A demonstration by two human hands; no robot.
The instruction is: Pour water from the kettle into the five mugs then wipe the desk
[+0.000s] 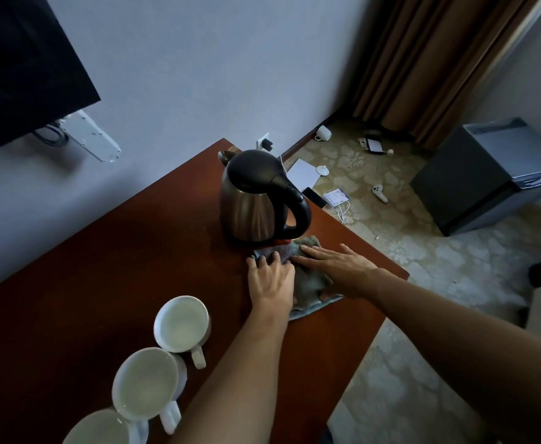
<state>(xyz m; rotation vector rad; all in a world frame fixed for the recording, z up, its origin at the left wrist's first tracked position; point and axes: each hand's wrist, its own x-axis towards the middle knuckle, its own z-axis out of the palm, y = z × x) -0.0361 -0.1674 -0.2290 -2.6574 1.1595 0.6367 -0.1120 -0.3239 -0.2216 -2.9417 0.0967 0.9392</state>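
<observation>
A steel kettle (254,203) with a black lid and handle stands upright on the dark red-brown desk (141,251). Just in front of it lies a crumpled grey-green cloth (307,283). My left hand (270,278) presses on the cloth's left part, fingers curled over its far edge. My right hand (339,264) lies flat on the cloth, fingers spread and pointing left. Three white mugs sit in a diagonal row at the near left: the far mug (181,325), the middle mug (146,382) and the near mug (102,427), cut by the frame's bottom edge. All hold water.
The desk's right edge (387,315) runs close to my right forearm. A black screen (16,68) hangs on the wall at upper left. On the carpet to the right lie a mug (323,133), papers, cables and a controller. A grey cabinet (487,177) stands at far right.
</observation>
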